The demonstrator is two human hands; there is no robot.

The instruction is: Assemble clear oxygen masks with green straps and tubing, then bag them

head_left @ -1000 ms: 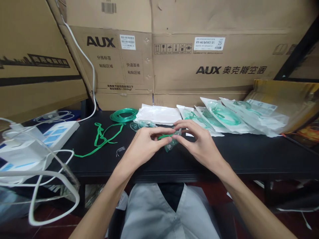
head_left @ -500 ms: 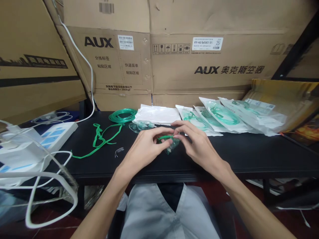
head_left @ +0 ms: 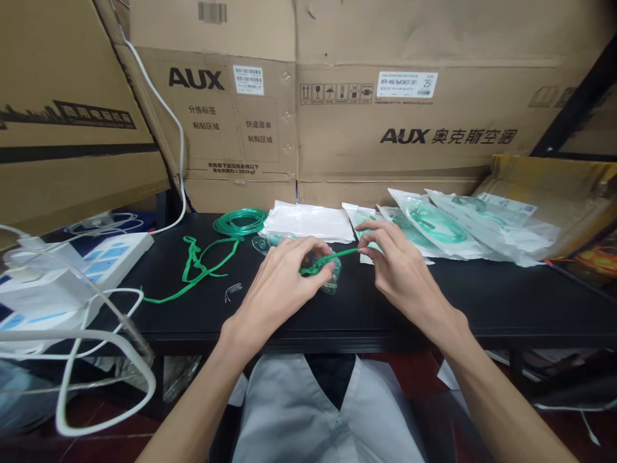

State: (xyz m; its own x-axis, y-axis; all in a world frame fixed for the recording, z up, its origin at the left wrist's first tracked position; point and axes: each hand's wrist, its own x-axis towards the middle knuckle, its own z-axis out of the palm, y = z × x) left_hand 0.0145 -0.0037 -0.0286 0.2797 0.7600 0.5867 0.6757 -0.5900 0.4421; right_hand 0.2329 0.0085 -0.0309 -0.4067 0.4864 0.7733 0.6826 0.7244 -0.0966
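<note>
My left hand [head_left: 284, 276] is closed, fingers and thumb around a small clear green plastic mask [head_left: 331, 284], and partly hides it. A green elastic strap [head_left: 346, 253] runs from the mask out to the right. Its far end is pinched between the thumb and fingertips of my right hand [head_left: 402, 267]. The strap looks taut between the two hands. Behind my left hand lies another clear plastic piece [head_left: 261, 244], partly covered. Further left on the black table rest a loose green strap [head_left: 205, 278] and small thin clips [head_left: 233, 290].
A coil of green tubing [head_left: 240, 222] sits at the back beside a stack of white pouches [head_left: 308, 222]. Several filled clear-front pouches [head_left: 441, 225] fan out at the back right. A white power strip [head_left: 116, 251] with looping cables occupies the left. Cardboard [head_left: 337, 154] stands behind.
My right hand has moved right, away from my left, drawing the green strap out straight. The left hand stays at the mask. The view has shifted slightly.
</note>
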